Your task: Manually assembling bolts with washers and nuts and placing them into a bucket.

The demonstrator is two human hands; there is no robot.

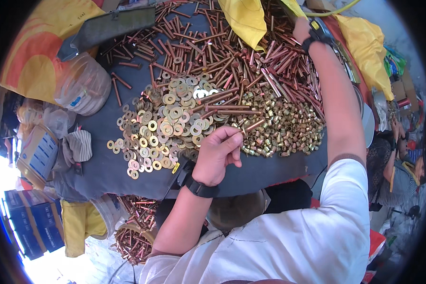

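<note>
My left hand (221,150) is closed in a pinch above the front of the heaps, its fingertips on a short copper-coloured bolt (255,125) that points right. A flat disc sits at the fingertips; whether it is a washer or the bolt's head I cannot tell. Just left lies a heap of flat washers (152,126). Brass-coloured sleeves (281,128) lie heaped to the right. My right arm stretches to the far right, where my right hand (302,30) is beside a yellow bag (245,21) and the long bolts (194,45). Its fingers are mostly hidden.
A dark cloth (113,165) covers the table. At the left stand a clear plastic tub (84,85) and a striped glove (78,146). Blue boxes (35,222) and a bucket of bolts (132,241) are below. Other people (400,182) sit at the far right.
</note>
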